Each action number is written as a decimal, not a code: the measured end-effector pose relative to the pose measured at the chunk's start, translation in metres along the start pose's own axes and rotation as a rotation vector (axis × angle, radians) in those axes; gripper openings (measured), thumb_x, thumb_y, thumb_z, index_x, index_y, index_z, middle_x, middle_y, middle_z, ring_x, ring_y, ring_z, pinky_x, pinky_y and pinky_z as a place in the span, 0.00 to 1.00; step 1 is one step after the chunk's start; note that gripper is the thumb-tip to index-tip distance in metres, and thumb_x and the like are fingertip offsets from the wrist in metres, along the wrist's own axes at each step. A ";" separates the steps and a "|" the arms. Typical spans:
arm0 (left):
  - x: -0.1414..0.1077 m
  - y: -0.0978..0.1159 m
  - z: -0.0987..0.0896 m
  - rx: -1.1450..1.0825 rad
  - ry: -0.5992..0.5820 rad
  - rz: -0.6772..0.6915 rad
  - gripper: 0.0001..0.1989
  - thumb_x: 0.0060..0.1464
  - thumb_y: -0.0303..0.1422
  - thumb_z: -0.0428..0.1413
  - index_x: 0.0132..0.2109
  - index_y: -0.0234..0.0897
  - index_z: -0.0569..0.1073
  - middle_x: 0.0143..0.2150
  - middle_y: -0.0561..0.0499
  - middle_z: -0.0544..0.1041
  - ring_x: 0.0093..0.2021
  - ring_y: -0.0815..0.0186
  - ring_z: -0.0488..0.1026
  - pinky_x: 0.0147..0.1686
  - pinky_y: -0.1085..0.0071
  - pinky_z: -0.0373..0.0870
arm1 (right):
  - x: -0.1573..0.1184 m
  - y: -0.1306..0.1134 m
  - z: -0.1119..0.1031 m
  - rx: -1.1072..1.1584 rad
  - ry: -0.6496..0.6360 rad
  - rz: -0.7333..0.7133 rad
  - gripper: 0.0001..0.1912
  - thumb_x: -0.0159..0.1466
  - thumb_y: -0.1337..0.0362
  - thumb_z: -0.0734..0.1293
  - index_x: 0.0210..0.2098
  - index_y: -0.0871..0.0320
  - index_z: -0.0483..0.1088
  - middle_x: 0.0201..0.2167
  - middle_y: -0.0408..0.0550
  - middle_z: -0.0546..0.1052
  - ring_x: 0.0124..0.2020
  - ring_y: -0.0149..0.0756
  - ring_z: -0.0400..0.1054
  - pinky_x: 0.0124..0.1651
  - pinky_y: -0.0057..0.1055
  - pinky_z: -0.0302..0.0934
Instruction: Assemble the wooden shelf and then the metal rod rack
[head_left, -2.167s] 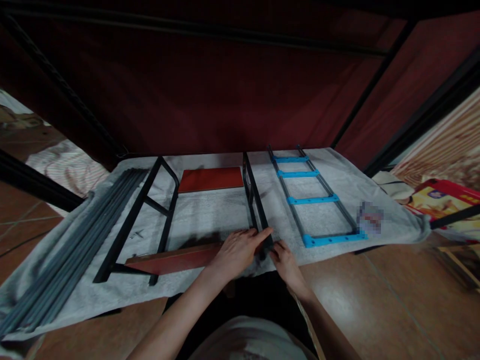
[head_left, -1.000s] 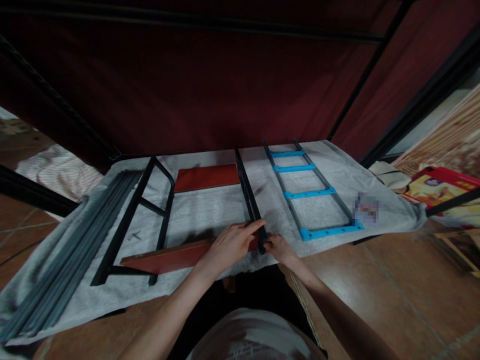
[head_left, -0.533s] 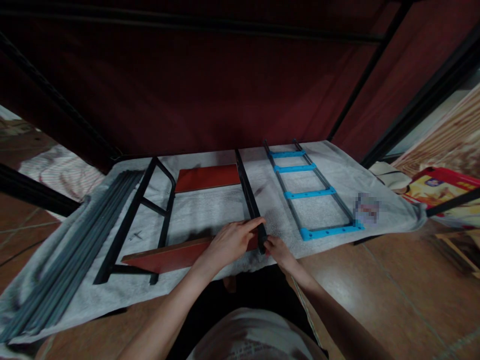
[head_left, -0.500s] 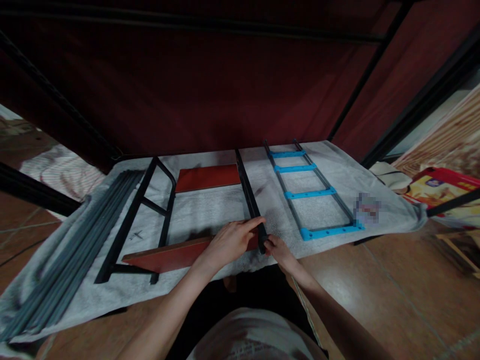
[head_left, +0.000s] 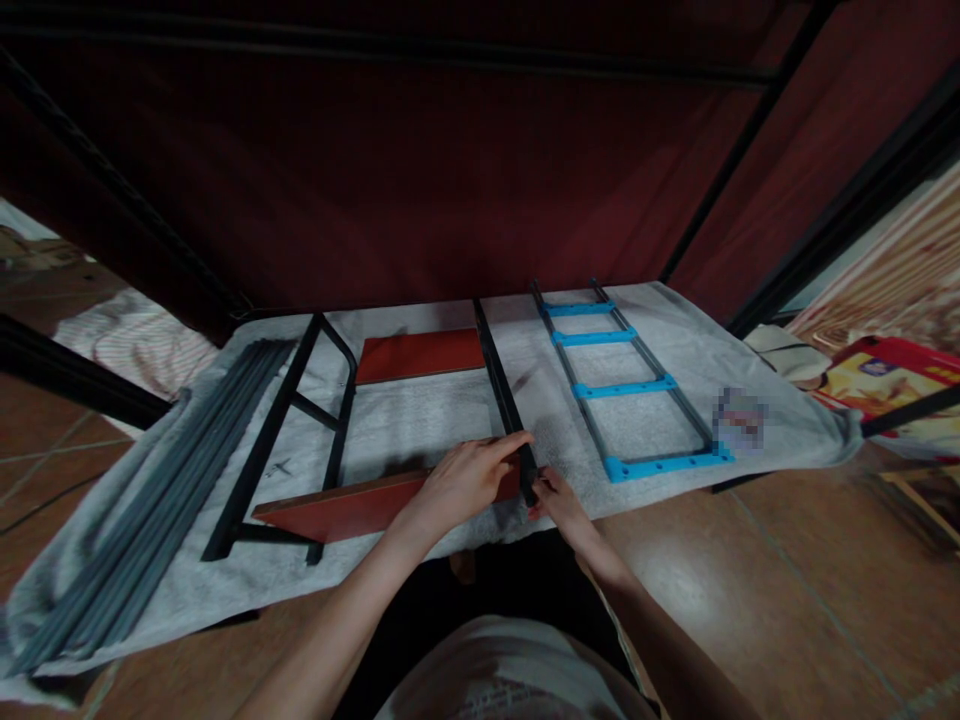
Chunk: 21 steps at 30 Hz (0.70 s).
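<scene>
My left hand is closed over the near red-brown board where it meets a black metal bar, one finger reaching across the bar. Pinched together at the bar's near end are the fingers of my right hand; whatever they hold is hidden. The near board stands on edge, and its other end meets a black metal frame with crosspieces. Farther back, a second red-brown board spans between frame and bar.
A grey cloth covers the table. Grey tubes lie bundled at left, near small dark pieces. To the right is a ladder-like rack with blue crosspieces, beside a blurred packet. Dark red fabric hangs behind.
The view has shifted slightly, so things on the table appear a little farther right. Both hands keep their places at the bar's near end; my right fingers have shifted slightly.
</scene>
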<state>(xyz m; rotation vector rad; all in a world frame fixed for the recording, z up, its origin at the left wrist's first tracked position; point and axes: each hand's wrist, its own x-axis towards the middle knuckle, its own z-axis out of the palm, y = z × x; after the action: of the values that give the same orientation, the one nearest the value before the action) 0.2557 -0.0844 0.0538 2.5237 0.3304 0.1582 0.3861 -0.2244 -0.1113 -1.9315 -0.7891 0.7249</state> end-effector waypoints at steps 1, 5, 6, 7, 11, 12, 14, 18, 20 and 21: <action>0.000 0.000 0.000 0.003 -0.002 -0.005 0.28 0.60 0.24 0.50 0.65 0.51 0.64 0.59 0.55 0.76 0.54 0.63 0.76 0.57 0.65 0.70 | 0.000 -0.001 0.000 0.036 -0.018 0.024 0.09 0.67 0.62 0.54 0.33 0.54 0.61 0.25 0.43 0.75 0.23 0.32 0.74 0.23 0.27 0.67; -0.001 0.001 0.001 0.010 -0.002 -0.013 0.29 0.60 0.24 0.50 0.65 0.51 0.64 0.58 0.54 0.76 0.54 0.62 0.76 0.57 0.64 0.70 | -0.001 -0.004 -0.002 0.095 -0.068 0.102 0.10 0.67 0.60 0.55 0.30 0.53 0.61 0.19 0.40 0.71 0.18 0.32 0.70 0.21 0.26 0.64; -0.001 0.001 0.001 0.008 0.001 -0.010 0.28 0.60 0.25 0.50 0.66 0.51 0.64 0.58 0.54 0.76 0.54 0.62 0.76 0.57 0.63 0.70 | -0.001 -0.004 -0.002 0.090 -0.069 0.116 0.11 0.67 0.60 0.56 0.29 0.53 0.61 0.16 0.39 0.69 0.15 0.31 0.67 0.19 0.26 0.62; -0.001 0.000 0.001 0.003 0.002 -0.007 0.28 0.60 0.25 0.50 0.66 0.51 0.64 0.59 0.54 0.76 0.54 0.62 0.76 0.57 0.63 0.70 | -0.001 -0.005 -0.002 0.086 -0.067 0.128 0.12 0.67 0.59 0.56 0.28 0.53 0.62 0.14 0.38 0.67 0.13 0.30 0.64 0.18 0.26 0.60; 0.000 -0.001 0.002 -0.016 -0.002 -0.005 0.28 0.60 0.25 0.50 0.65 0.52 0.64 0.59 0.55 0.75 0.55 0.62 0.75 0.58 0.64 0.69 | 0.001 -0.005 -0.001 0.127 -0.059 0.180 0.10 0.68 0.60 0.55 0.31 0.54 0.62 0.17 0.39 0.69 0.16 0.32 0.67 0.21 0.28 0.63; 0.000 -0.001 0.002 -0.017 -0.001 -0.008 0.28 0.60 0.25 0.50 0.65 0.52 0.65 0.59 0.55 0.75 0.55 0.62 0.75 0.58 0.65 0.69 | 0.002 -0.004 -0.001 0.145 -0.061 0.191 0.08 0.67 0.61 0.55 0.33 0.54 0.62 0.19 0.39 0.71 0.17 0.32 0.68 0.23 0.28 0.65; 0.000 -0.001 0.001 -0.015 0.002 -0.015 0.28 0.60 0.25 0.51 0.64 0.52 0.65 0.59 0.55 0.76 0.55 0.62 0.75 0.58 0.65 0.69 | 0.002 -0.004 0.000 0.172 -0.073 0.205 0.05 0.67 0.64 0.56 0.34 0.54 0.61 0.21 0.39 0.73 0.19 0.32 0.70 0.25 0.29 0.67; 0.000 0.002 -0.001 -0.017 0.010 -0.021 0.28 0.60 0.25 0.51 0.65 0.52 0.65 0.58 0.55 0.77 0.55 0.62 0.76 0.57 0.64 0.70 | 0.001 -0.007 0.001 0.169 -0.083 0.228 0.09 0.67 0.61 0.56 0.31 0.54 0.62 0.16 0.38 0.69 0.14 0.30 0.65 0.19 0.26 0.60; -0.001 0.002 -0.002 -0.017 0.008 -0.024 0.28 0.59 0.25 0.51 0.65 0.52 0.65 0.58 0.55 0.77 0.55 0.62 0.76 0.58 0.64 0.70 | -0.001 -0.010 0.001 0.166 -0.077 0.246 0.11 0.68 0.59 0.56 0.31 0.54 0.63 0.14 0.37 0.67 0.12 0.30 0.62 0.16 0.25 0.56; -0.001 0.003 -0.002 -0.017 0.006 -0.025 0.28 0.59 0.25 0.51 0.65 0.52 0.65 0.58 0.55 0.77 0.55 0.62 0.75 0.58 0.64 0.69 | -0.002 -0.011 0.001 0.173 -0.073 0.254 0.11 0.68 0.59 0.56 0.33 0.54 0.63 0.14 0.37 0.67 0.13 0.31 0.63 0.16 0.25 0.57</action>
<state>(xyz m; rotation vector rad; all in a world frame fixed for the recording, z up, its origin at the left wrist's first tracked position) 0.2554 -0.0856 0.0571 2.5018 0.3616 0.1582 0.3816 -0.2206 -0.1016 -1.8742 -0.5101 0.9882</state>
